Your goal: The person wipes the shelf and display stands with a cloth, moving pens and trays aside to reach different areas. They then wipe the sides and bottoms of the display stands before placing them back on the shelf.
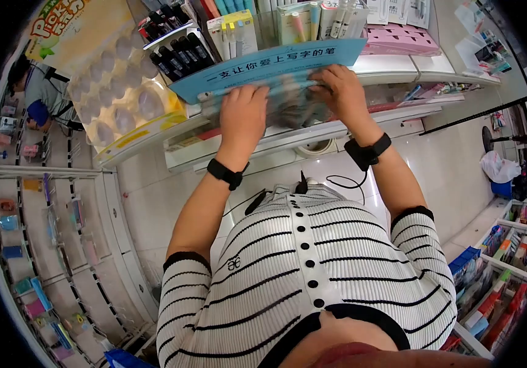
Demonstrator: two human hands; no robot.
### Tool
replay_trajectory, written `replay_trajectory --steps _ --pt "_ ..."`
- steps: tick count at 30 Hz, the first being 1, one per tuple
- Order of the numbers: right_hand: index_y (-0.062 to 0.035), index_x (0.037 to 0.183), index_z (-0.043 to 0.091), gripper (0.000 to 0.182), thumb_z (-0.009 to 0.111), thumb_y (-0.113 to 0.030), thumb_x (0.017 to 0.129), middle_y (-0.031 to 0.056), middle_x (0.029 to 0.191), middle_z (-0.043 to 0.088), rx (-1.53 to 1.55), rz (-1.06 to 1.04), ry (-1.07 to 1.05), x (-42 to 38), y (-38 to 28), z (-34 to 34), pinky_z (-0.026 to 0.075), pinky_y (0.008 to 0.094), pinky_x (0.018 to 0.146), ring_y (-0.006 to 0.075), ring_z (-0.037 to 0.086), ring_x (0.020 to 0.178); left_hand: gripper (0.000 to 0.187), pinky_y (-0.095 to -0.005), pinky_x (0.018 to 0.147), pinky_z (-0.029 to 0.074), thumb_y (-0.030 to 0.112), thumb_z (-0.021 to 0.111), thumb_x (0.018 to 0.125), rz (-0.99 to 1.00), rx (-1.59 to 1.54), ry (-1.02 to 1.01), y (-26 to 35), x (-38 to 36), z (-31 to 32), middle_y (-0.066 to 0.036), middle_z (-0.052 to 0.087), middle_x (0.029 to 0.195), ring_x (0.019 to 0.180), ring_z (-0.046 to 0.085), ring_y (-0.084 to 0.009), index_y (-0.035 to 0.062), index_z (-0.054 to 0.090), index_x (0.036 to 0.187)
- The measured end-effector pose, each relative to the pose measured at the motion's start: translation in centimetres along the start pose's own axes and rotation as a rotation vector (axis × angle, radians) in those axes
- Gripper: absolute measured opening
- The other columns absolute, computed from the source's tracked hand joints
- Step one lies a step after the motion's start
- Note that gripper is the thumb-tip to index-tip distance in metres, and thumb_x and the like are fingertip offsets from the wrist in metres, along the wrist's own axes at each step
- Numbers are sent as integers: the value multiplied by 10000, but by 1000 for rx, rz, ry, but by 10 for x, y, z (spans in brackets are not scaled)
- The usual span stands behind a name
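Note:
A blue display board (269, 66) with dark Chinese lettering stands along the front edge of the shelf. Low against its front, a greyish see-through piece of plastic (291, 107) stretches between my hands, blurred, so its exact kind does not show. My left hand (245, 119) has its fingers curled over the plastic's left part, close to the board's lower edge. On the other side, my right hand (343, 92) bends its fingers over the right part. Black bands circle both wrists. My fingertips are partly hidden.
Behind the board stand black markers (180, 55), a yellow pen box (232, 37) and a pink box (401, 42). Left is a yellow tray with clear domes (122, 110). A roll of tape (315, 148) lies below the shelf. Another person (49, 92) crouches at far left.

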State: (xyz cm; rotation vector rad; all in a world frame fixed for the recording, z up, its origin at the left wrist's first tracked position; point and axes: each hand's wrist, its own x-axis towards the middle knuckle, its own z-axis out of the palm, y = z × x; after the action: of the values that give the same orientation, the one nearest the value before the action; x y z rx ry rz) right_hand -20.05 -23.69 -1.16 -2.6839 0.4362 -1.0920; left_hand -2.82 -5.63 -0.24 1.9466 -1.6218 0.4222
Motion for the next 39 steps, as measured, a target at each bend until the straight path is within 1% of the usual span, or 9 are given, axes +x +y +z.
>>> replay_trajectory --steps 5,7,11,14,16,25,30,35,39 --pt "-115 938 691 205 773 -175 759 71 915 634 31 3 3 -4 31 -28 481 422 755 314 602 895 243 -429 822 477 76 676 815 51 -82 44 20 20 30 -86 619 997 944 577 -320 89 688 1057" --pt "-103 928 710 200 782 -178 756 77 906 656 1 84 -31 -8 49 -39 490 425 754 321 621 875 242 -431 822 481 70 670 808 59 -90 38 31 30 43 -84 622 1000 943 577 -320 91 688 1048" --pt "-105 938 720 224 804 -211 760 52 980 714 -47 78 -92 -14 88 -68 484 391 764 264 669 911 231 -429 824 486 54 643 804 97 -163 69 58 46 58 -81 601 976 932 573 -317 85 679 1029" --pt "-114 942 720 229 803 -238 769 43 956 709 -39 80 -111 -17 92 -70 470 384 794 256 663 902 224 -424 820 488 35 625 803 74 -158 76 60 45 63 -83 579 959 930 570 -307 79 672 1017" --pt "-121 944 719 252 808 -272 763 35 946 700 -228 72 -121 -15 83 -72 459 374 816 261 656 896 220 -420 818 490 26 616 803 59 -162 87 57 44 60 -85 566 950 931 568 -301 76 669 1010" --pt "-110 979 725 311 821 -300 752 59 947 694 -243 85 -111 -9 52 -55 481 393 808 290 655 881 185 -404 812 492 40 614 809 42 -201 119 38 29 47 -84 562 935 926 565 -293 76 674 981" --pt "-87 991 713 355 833 -308 741 68 959 687 -222 66 -120 0 19 -42 483 401 806 307 652 865 189 -408 810 476 91 697 794 -24 -125 90 11 13 29 -53 574 938 921 569 -277 109 692 982" --pt "-68 1005 688 405 844 -319 728 83 1005 659 -281 80 -74 0 -12 -15 475 408 829 325 622 926 208 -400 812 461 105 720 789 -34 -64 111 -16 -8 6 -39 577 944 923 572 -265 123 695 995" --pt "-70 1001 694 356 820 -302 762 92 1022 651 -275 133 -84 3 -34 2 468 408 844 332 606 961 216 -403 819 458 87 691 805 -50 -44 133 -33 -23 -8 -38 591 966 931 578 -259 122 691 1018"
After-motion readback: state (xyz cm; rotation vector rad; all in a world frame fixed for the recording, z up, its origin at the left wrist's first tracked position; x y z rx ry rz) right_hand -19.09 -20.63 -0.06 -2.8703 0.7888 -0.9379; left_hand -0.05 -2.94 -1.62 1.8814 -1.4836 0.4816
